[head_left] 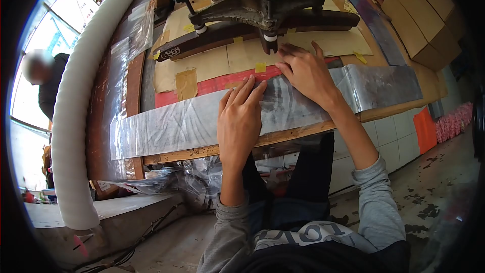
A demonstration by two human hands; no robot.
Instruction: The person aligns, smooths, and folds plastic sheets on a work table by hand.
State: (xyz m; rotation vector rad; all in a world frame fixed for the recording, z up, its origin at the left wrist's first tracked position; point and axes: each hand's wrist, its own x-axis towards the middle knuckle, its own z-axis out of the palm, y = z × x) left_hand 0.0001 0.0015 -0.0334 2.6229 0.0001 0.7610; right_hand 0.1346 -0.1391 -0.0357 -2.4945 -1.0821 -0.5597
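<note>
A long strip of clear plastic film (172,125) lies along the near edge of the wooden table. My left hand (239,121) rests flat on it, fingers stretched toward the red strip (214,83) beyond. To the right, my right hand (308,73) reaches over the film's far edge, its fingers apart near the foot of the dark metal press (265,12). Under the press's dark bar lies tan cardboard (202,63) with small yellow tape pieces (260,67). Neither hand holds anything that I can see.
A thick white foam roll (76,106) runs down the left side. Beyond it stands a person (53,78) in dark clothing. Cardboard boxes (422,15) are at the upper right. Pink bundles (452,123) and an orange sheet (425,130) are at the right. Cables cross the lower left.
</note>
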